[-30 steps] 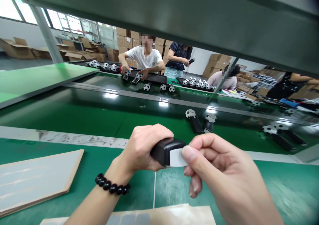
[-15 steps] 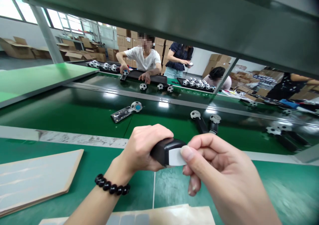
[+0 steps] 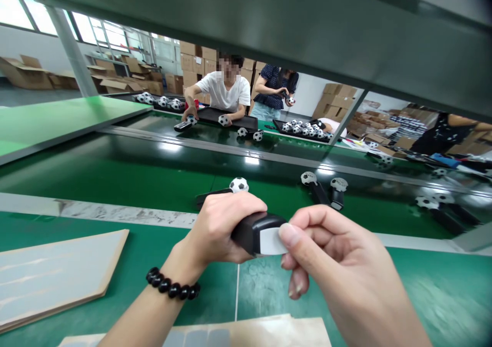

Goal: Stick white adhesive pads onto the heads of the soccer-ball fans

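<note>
My left hand [image 3: 225,229], with a black bead bracelet at the wrist, is wrapped round a black handle [image 3: 246,234], its end turned toward me and to the right. A pale grey sticker [image 3: 271,241] lies against that end face. Its right edge is pinched between the thumb and forefinger of my right hand [image 3: 326,254], whose other fingers curl loosely below. Whatever is on the handle's far end is hidden by my left hand. Just beyond, a black-handled piece with a football-patterned head [image 3: 239,185] lies on the green belt [image 3: 115,172].
Sticker sheets [image 3: 54,275] are stacked at left, and more backing paper [image 3: 265,332] lies at the front edge. Football-headed pieces [image 3: 315,187] lie on the belt at right. A shelf [image 3: 269,29] hangs low overhead. Across the belt, a person in white [image 3: 228,90] handles similar pieces.
Pieces on the near belt have shifted right; a different one shows behind my left hand. The person opposite has picked up a football-headed piece. My hands and the sticker have hardly moved.
</note>
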`<control>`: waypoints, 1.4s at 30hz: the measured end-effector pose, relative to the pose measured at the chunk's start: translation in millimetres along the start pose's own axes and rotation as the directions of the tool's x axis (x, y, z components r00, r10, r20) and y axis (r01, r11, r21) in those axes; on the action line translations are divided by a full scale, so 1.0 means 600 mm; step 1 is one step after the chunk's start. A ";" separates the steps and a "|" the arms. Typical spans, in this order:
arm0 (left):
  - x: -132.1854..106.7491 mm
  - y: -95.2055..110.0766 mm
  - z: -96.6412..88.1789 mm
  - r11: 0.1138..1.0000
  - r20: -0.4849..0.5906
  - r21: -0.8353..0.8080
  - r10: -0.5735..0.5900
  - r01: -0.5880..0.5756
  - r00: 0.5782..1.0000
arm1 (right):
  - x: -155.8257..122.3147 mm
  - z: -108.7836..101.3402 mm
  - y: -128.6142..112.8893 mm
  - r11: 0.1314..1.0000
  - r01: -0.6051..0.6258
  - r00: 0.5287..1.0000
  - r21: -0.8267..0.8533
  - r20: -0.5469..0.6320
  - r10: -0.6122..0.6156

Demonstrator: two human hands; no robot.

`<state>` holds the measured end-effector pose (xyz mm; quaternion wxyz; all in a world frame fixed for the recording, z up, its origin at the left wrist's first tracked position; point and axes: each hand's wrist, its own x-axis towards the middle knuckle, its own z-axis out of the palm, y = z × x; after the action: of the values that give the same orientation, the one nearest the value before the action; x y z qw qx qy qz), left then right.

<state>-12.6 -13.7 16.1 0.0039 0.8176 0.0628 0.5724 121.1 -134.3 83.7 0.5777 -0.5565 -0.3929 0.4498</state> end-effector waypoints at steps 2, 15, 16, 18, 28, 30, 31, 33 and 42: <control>-0.001 -0.001 0.000 1.000 0.002 0.008 -0.004 0.004 1.000 | 0.000 0.000 0.000 1.000 0.011 1.000 -0.018 -0.010 -0.011; 0.000 -0.001 0.001 0.999 -0.027 0.030 0.035 -0.034 0.999 | 0.001 0.001 -0.002 1.000 -0.007 1.000 -0.007 -0.009 0.007; 0.000 -0.001 0.001 0.999 -0.026 0.033 0.034 -0.033 0.999 | 0.000 0.002 -0.002 1.000 -0.005 1.000 -0.001 -0.011 0.005; -0.001 -0.002 0.000 0.999 -0.020 0.036 0.031 -0.030 0.999 | -0.002 0.005 0.000 1.000 0.011 1.000 -0.013 -0.020 -0.011; -0.014 -0.010 -0.010 0.994 -0.056 -0.100 -0.036 0.031 0.998 | 0.014 -0.016 0.022 0.868 0.229 0.911 -0.441 -0.216 -0.350; -0.020 -0.010 -0.008 0.976 -0.065 -0.202 -0.093 0.078 0.994 | 0.017 -0.010 0.025 0.906 0.243 0.955 -0.346 -0.080 -0.287; -0.022 -0.011 -0.006 0.964 -0.071 -0.249 -0.110 0.089 0.991 | 0.018 -0.005 0.026 0.914 0.266 0.962 -0.306 0.018 -0.274; -0.025 -0.011 -0.001 0.942 -0.091 -0.320 -0.134 0.098 0.987 | 0.018 0.007 0.029 0.918 0.312 0.943 -0.244 0.196 -0.268; -0.028 -0.004 0.017 0.929 -0.073 -0.357 -0.133 0.098 0.988 | 0.027 0.000 0.040 0.971 0.217 0.933 -0.099 0.312 -0.177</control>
<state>-8.9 -12.3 -3.2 0.1811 0.7700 0.0073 0.6117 123.9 -119.4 59.2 0.5152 -0.4761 -0.5591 0.4419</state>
